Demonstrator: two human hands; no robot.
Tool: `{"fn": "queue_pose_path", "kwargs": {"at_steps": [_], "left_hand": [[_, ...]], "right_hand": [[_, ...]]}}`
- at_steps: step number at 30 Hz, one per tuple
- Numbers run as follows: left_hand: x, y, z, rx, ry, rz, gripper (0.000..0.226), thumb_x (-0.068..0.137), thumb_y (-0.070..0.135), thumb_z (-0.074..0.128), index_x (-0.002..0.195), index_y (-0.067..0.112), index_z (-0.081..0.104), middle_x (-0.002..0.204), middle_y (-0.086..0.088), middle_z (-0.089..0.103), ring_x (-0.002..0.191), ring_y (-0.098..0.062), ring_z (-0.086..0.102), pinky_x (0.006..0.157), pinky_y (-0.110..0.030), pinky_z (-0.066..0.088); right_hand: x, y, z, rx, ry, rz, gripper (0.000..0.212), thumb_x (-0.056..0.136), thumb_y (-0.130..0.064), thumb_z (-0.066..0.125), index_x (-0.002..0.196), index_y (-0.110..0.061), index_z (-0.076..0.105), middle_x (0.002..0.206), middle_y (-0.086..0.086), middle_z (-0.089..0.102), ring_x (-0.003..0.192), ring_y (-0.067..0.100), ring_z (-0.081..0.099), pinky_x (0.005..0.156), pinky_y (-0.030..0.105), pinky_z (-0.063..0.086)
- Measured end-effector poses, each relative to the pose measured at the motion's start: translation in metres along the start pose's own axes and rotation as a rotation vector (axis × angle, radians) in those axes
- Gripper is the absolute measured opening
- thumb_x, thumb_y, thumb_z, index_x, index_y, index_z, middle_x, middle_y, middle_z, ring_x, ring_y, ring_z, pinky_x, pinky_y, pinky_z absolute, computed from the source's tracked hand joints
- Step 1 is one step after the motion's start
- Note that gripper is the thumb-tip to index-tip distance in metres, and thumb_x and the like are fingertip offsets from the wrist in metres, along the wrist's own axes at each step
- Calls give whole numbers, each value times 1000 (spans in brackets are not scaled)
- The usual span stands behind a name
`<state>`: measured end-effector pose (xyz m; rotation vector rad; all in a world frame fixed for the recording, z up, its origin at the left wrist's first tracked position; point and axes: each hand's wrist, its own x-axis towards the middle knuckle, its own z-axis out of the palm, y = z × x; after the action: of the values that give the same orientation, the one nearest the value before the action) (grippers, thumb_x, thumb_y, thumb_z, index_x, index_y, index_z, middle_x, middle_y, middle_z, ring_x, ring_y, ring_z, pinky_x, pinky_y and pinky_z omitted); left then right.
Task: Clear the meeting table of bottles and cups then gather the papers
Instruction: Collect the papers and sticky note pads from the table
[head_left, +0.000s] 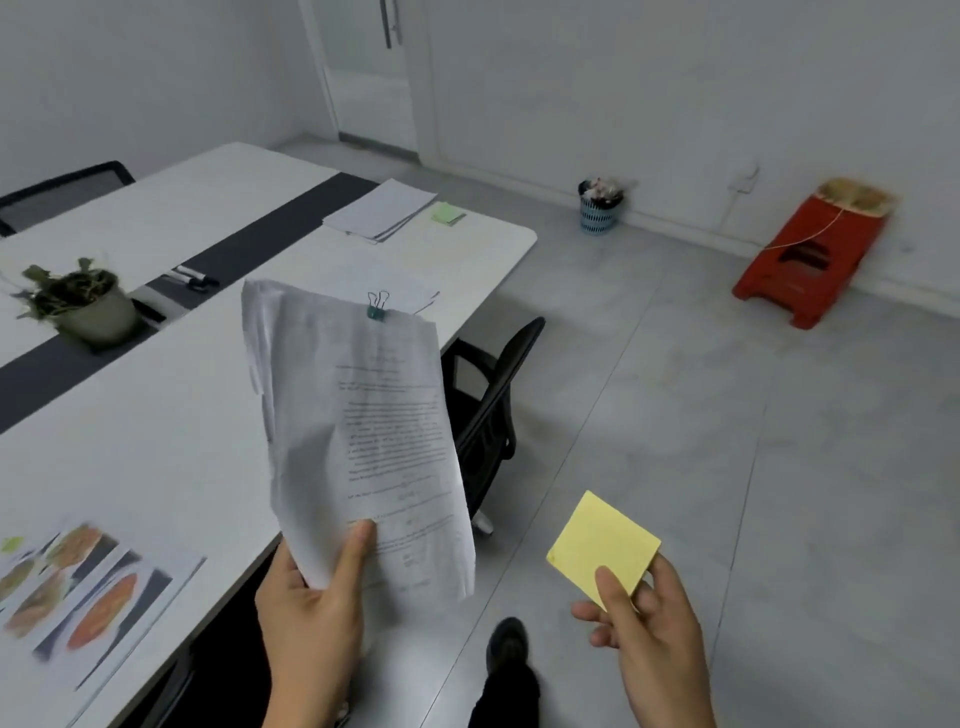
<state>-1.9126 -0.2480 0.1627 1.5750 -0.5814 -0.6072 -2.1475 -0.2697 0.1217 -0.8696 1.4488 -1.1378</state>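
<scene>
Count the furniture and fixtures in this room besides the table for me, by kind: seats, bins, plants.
Black office chairs: 2
Red stool: 1
Wastebasket: 1
Potted plant: 1
Total: 5

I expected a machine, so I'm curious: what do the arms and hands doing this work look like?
They are a person's. The left hand and right hand are bare: no gloves, rings or watch show, and both forearms are uncovered down to the picture's edge, with no sleeve in sight.
</scene>
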Motion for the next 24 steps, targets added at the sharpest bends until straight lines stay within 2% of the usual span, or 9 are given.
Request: {"fn": "queue_pose_path", "kwargs": {"at_steps": [2, 4, 6, 11, 17, 21, 24], "left_hand": [[31, 2, 58, -3, -51, -21, 17, 84, 18, 76, 95, 30, 69, 89, 19, 75, 82, 1, 70, 78, -32, 53], [60, 11, 112, 18, -104, -36, 13, 85, 22, 76, 96, 27, 70, 92, 11, 76, 84, -10, 73, 77, -41, 57], [88, 28, 165, 28, -150, -28, 13, 86, 24, 75, 97, 25, 71, 93, 7, 76, 87, -15, 73, 79, -46, 58], [144, 63, 301, 46, -240, 13, 13, 86, 25, 75, 98, 22, 71, 94, 4, 76, 93, -15, 72, 82, -41, 57], [194, 59, 474, 109, -262, 38, 14, 86, 24, 75, 99, 23, 71, 95, 7, 76, 91, -11, 72, 81, -40, 57], [227, 64, 582, 132, -205, 38, 13, 86, 21, 75, 97, 25, 70, 92, 6, 75, 89, -10, 71, 77, -34, 56], [256, 89, 640, 104, -118, 42, 11, 86, 20, 75, 94, 26, 70, 89, 11, 75, 85, -4, 71, 71, -27, 54]], "right_hand": [[57, -17, -8, -11, 37, -8, 32, 95, -9, 63, 116, -33, 58, 93, -3, 78, 71, 27, 75, 62, 37, 50], [107, -39, -19, -41, 73, -29, 31, 96, -10, 62, 117, -32, 58, 94, -4, 78, 72, 26, 75, 59, 35, 53], [158, -74, -30, -29, 115, -73, 30, 96, -10, 62, 117, -31, 58, 92, -6, 77, 71, 23, 75, 55, 27, 55], [274, -130, -68, 8, 202, -141, 27, 97, -12, 62, 117, -30, 59, 95, -5, 76, 73, 20, 76, 54, 22, 55], [441, -136, -120, 91, 267, -106, 23, 97, -13, 61, 114, -28, 61, 97, 3, 75, 71, 20, 75, 55, 20, 55], [567, -167, -146, 86, 200, -88, 22, 99, -11, 59, 114, -26, 61, 97, 6, 74, 66, 18, 72, 55, 20, 53], [656, -223, -146, 48, 98, -109, 21, 99, -11, 58, 113, -28, 60, 98, 3, 73, 67, 19, 73, 55, 20, 53]]}}
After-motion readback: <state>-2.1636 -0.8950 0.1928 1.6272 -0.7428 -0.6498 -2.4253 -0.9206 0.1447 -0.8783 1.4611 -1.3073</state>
